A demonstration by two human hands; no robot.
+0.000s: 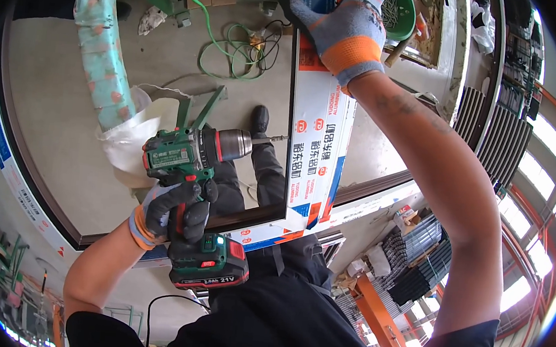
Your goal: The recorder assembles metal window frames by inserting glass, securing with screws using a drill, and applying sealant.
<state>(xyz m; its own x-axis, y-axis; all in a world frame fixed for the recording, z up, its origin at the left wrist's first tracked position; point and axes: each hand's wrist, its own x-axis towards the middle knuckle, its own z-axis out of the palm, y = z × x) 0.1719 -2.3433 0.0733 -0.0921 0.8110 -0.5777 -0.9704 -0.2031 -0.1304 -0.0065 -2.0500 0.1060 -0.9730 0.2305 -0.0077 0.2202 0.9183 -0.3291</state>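
My left hand, in a grey and orange glove with dark fingers, is wrapped round the grip of a green and black cordless drill. Its battery pack sits below my wrist. The drill lies level, and its bit points right, with the tip at the left edge of a film-covered aluminium frame bar. Whether the tip has entered the metal cannot be told. Farther up that bar, my right hand, gloved alike, spans it with the thumb over the left edge; its fingertips are partly hidden.
A green bowl of screws stands beyond my right hand. A padded support wrapped in green film reaches in at the far left. Green hose and cable lie coiled on the floor. Stacked profiles stand to the right.
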